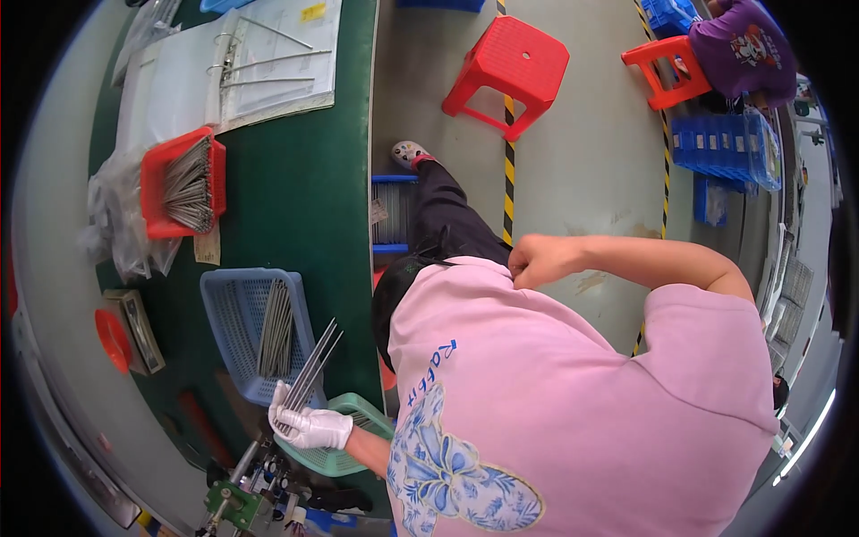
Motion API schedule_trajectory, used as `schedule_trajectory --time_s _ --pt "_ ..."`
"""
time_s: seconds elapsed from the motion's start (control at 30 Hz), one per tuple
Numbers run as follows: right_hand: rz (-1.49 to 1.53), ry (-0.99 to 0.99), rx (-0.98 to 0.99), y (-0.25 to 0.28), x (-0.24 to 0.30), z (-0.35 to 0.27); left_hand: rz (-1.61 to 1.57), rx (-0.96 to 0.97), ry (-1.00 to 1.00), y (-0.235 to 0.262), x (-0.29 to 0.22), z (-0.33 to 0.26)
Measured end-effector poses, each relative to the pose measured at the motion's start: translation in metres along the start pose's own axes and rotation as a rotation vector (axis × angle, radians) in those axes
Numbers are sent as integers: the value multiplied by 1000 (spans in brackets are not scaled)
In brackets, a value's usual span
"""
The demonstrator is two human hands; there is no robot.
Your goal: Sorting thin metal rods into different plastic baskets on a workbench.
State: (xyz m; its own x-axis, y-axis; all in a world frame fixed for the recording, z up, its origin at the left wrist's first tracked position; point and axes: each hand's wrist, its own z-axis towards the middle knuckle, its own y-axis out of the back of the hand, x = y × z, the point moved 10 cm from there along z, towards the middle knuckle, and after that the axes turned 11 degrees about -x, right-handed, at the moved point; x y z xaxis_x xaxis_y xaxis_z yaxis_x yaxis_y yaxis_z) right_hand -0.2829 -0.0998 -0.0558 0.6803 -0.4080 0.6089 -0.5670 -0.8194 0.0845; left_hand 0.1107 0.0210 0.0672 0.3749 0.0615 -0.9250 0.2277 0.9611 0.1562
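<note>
Your gloved left hand grips metal rods beside the blue basket. Your bare right hand is curled closed.

Cannot count the metal rods just right of the light blue basket, overlapping and partly covered by the gloved left hand. Cannot see the curled-under fingertips of the bare right hand, well right of that basket. Cannot trace the whole green basket below right of it, half hidden by glove and forearm. Cannot read the binder page above it.
</note>
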Motion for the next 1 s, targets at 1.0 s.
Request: schedule_trajectory --time_s 1.0 --pt "-940 257 482 25 74 24 -31 -188 117 12 -2 -37"
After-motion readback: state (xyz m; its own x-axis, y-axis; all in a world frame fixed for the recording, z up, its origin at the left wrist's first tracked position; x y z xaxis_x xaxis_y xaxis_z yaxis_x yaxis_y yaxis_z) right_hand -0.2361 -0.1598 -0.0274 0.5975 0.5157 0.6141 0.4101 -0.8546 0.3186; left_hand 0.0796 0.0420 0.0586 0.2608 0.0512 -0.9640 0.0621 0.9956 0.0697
